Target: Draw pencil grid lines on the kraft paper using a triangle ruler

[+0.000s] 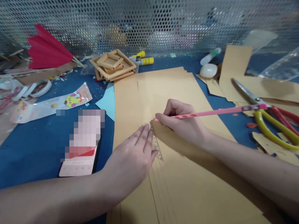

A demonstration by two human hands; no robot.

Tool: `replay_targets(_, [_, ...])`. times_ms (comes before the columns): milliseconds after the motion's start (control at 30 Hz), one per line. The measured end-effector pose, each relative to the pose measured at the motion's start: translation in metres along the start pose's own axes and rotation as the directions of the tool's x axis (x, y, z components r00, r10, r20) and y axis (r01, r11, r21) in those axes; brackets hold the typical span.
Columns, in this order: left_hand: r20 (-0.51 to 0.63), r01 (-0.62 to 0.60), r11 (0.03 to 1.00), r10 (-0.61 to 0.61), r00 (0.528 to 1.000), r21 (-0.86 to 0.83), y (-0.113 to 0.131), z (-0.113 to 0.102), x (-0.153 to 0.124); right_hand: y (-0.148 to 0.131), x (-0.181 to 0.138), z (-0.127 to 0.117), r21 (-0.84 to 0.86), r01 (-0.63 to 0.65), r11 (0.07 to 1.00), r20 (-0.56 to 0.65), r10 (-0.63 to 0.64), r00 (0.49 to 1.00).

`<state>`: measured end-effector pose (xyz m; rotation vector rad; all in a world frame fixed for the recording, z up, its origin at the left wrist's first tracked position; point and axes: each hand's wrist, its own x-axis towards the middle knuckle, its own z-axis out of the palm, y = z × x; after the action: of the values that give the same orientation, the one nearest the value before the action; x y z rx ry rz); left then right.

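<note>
Pencil (210,112) one, right hand (184,124); ruler (157,146) one, left hand (133,155).

Left forearm (58,199); right forearm (247,163); both bare

No text is legible; print on the glue stick (146,61) and packet (70,101) is too small.

A red paper fan (46,49) is laid at far left; wooden frames (113,65) are stacked beside yellow glue sticks (146,60); yellow-handled scissors (268,115) are set at right; a phone (80,149) is laid on the blue mat (35,149).
</note>
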<state>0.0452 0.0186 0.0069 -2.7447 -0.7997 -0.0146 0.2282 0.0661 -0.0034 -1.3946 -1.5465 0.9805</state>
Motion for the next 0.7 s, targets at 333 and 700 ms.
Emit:
replay_targets(333, [0.012,0.007,1.0,-0.007,1.0,-0.01,-0.0006,0.0002,-0.0005,-0.0001,-0.0006,-0.0011,-0.004,0.014,1.0,0.019,-0.014,1.0])
replay_targets(700, [0.022,0.005,1.0,-0.005,1.0,0.003,-0.0011,-0.0014,0.0001,0.0011,-0.0001,-0.0009,-0.014,0.025,1.0,0.007,-0.025,1.0])
